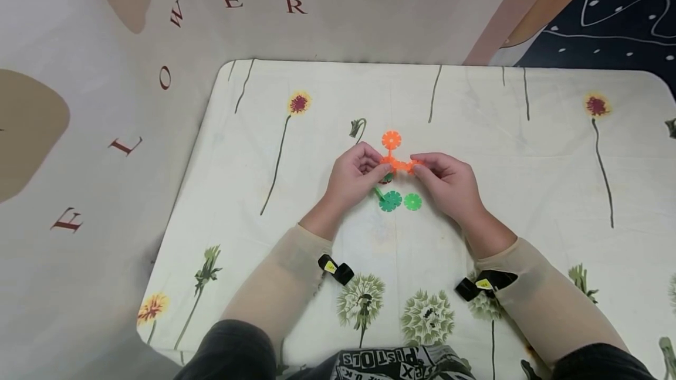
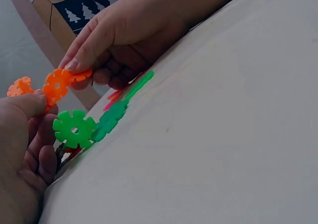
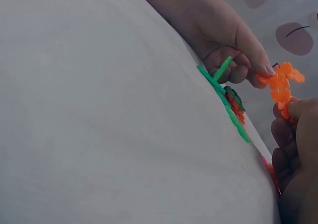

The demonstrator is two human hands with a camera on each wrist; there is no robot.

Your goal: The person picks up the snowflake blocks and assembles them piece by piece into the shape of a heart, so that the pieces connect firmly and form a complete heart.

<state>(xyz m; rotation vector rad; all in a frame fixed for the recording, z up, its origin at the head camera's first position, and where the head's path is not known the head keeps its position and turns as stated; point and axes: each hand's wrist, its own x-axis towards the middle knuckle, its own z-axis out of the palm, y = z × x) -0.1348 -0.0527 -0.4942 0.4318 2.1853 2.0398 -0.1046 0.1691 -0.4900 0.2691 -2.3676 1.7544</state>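
The orange chain (image 1: pixel 401 166) of notched discs is held just above the bench (image 1: pixel 232 157), between both hands. The left hand (image 1: pixel 352 176) pinches one end in its fingers; the fingers of the right hand (image 1: pixel 450 183) grasp the other. The step looks like fitting slots together: line them up squarely, push from close beside the joint, and brace the left end so the outer disc (image 1: pixel 391 139) doesn't twist loose. Nearer the person, green discs (image 1: pixel 390 201) lie on the bench, one standing up from another; best not knocked.
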